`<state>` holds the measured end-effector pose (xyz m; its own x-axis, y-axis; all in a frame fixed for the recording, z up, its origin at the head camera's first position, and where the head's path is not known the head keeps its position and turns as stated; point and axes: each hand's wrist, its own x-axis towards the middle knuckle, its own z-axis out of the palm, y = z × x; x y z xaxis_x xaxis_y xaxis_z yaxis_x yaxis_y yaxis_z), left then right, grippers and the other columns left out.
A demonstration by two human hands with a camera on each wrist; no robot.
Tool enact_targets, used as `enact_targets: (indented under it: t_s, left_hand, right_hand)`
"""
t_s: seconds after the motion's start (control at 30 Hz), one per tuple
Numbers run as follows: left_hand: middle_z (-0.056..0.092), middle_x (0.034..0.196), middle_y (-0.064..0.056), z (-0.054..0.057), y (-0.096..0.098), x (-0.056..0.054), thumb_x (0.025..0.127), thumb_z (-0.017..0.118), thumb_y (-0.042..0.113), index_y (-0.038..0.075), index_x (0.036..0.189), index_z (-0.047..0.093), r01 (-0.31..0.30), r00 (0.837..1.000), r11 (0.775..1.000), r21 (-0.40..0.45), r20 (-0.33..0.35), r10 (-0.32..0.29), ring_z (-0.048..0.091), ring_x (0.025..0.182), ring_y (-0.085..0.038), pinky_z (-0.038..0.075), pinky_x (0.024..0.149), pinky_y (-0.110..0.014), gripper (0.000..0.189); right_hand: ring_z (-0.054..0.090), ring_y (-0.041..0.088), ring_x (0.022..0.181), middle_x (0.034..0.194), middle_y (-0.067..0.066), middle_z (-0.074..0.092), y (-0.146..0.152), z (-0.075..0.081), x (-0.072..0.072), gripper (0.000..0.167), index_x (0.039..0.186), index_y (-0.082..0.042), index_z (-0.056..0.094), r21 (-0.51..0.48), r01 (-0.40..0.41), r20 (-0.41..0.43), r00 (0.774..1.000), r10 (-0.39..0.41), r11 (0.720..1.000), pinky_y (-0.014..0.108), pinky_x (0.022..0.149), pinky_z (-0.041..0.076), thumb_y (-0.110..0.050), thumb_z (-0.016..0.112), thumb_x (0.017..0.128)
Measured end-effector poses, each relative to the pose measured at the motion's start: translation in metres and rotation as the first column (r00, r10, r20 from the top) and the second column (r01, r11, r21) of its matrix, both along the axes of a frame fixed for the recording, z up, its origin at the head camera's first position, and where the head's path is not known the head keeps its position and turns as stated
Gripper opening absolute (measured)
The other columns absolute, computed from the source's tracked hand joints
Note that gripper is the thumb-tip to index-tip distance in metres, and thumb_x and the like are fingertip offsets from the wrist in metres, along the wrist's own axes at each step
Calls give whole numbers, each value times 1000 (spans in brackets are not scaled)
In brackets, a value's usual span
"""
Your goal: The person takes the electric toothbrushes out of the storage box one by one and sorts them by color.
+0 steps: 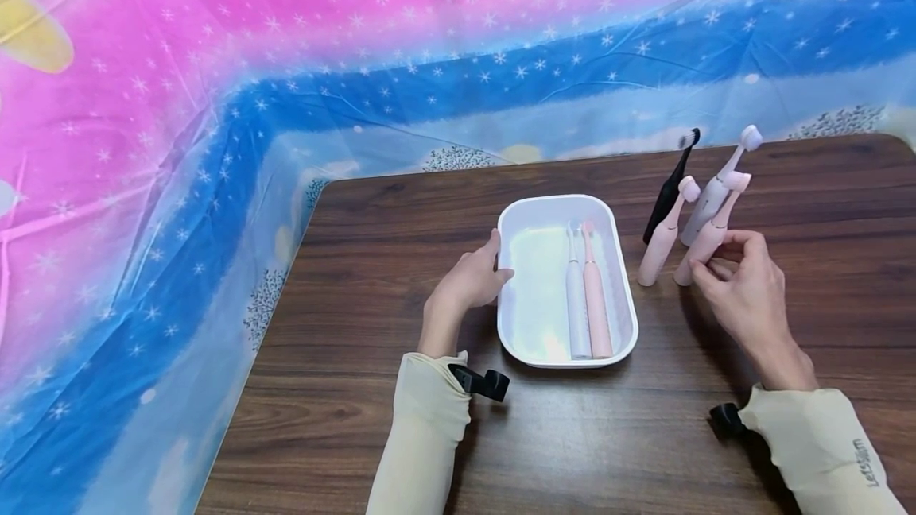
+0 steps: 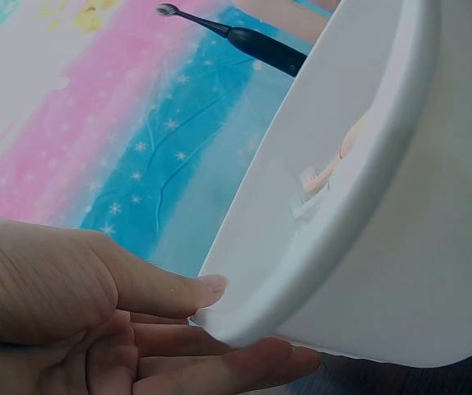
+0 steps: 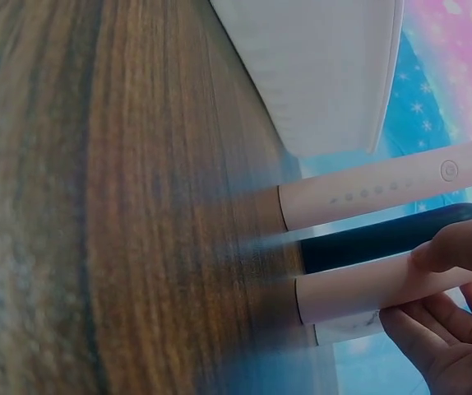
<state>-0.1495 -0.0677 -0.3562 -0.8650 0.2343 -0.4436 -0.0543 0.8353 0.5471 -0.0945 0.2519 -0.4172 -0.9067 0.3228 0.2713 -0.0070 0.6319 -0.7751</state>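
Observation:
In the head view a white plastic box (image 1: 533,292) stands on the table, a white electric toothbrush (image 1: 577,308) and a pink electric toothbrush (image 1: 597,308) lying side by side in its right half. My left hand (image 1: 472,276) grips the box's left wall; the left wrist view shows the thumb (image 2: 213,284) over the rim and fingers outside. To the right of the box, my right hand (image 1: 751,292) pinches an upright pink electric toothbrush (image 1: 704,245) low on its handle. Another pink toothbrush (image 1: 658,253), a black one (image 1: 667,197) and a pale lilac one (image 1: 704,205) stand close by.
The dark wood table (image 1: 343,324) ends at a back edge just behind the standing toothbrushes. A pink and blue patterned cloth (image 1: 429,62) hangs behind it and along the left side. Black camera mounts (image 1: 490,385) sit on both wrists.

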Motion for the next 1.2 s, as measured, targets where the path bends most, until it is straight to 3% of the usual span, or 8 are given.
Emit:
enact_targets:
  t_s: [0.2,0.33,0.43,0.5,0.57,0.63,0.8,1.2]
  left_hand:
    - [27,157,-6,1,0,1,102,45,27,18,156,2,2,1000,1000,-2,-6,-2,47,131,-20,39,103,-41,69]
    - [26,158,-6,1,0,1,102,46,26,18,156,2,1,1000,1000,2,-10,-1,44,133,-20,38,104,-42,70]
    - [26,158,-6,1,0,1,102,46,27,18,156,2,0,1000,1000,3,-8,0,45,132,-20,38,104,-42,70]
    - [27,157,-6,1,0,1,102,46,27,18,156,3,-2,1000,1000,0,-7,2,45,132,-20,38,104,-42,70]
    - [27,157,-6,1,0,0,102,46,27,18,156,3,-1,1000,1000,-2,-8,1,44,133,-20,38,105,-42,70]
    - [28,157,-7,1,0,0,102,46,27,18,156,3,4,1000,1000,-4,-9,-4,49,128,-20,39,103,-41,69]
    - [32,155,-9,1,0,1,102,45,27,18,155,2,17,1000,1000,-8,-8,-17,60,109,-20,42,96,-39,70]
    - [29,156,-6,-1,0,0,102,45,27,19,156,1,9,1000,1000,-12,-3,-9,56,119,-19,41,98,-39,70]
  right_hand:
    - [53,-12,90,116,22,60,0,1,0,46,119,5,46,5,-12,0,1000,12,1000,-2,73,38,-9,70,82]
    - [64,14,98,117,23,59,0,1,0,46,119,6,45,14,-22,10,1000,22,1000,-2,74,38,-8,69,83]
    - [62,34,103,118,24,58,1,2,0,46,120,7,45,23,-25,21,999,25,999,-2,74,37,-8,69,83]
    - [62,35,103,118,23,58,1,2,0,46,120,7,45,25,-22,24,999,21,999,-2,74,37,-8,69,83]
    - [64,29,101,117,23,58,1,2,0,46,120,6,45,27,-19,22,1000,19,999,-2,73,37,-9,69,83]
    - [64,11,96,116,24,59,2,1,0,47,120,6,46,26,-20,16,1000,19,999,-2,73,37,-10,70,83]
    - [42,-23,84,115,24,60,4,2,3,48,121,5,46,19,-32,11,999,31,999,-3,73,37,-13,70,83]
    - [44,-22,90,117,18,59,7,10,14,51,125,2,45,10,-43,2,999,43,999,-2,77,38,-19,71,86]
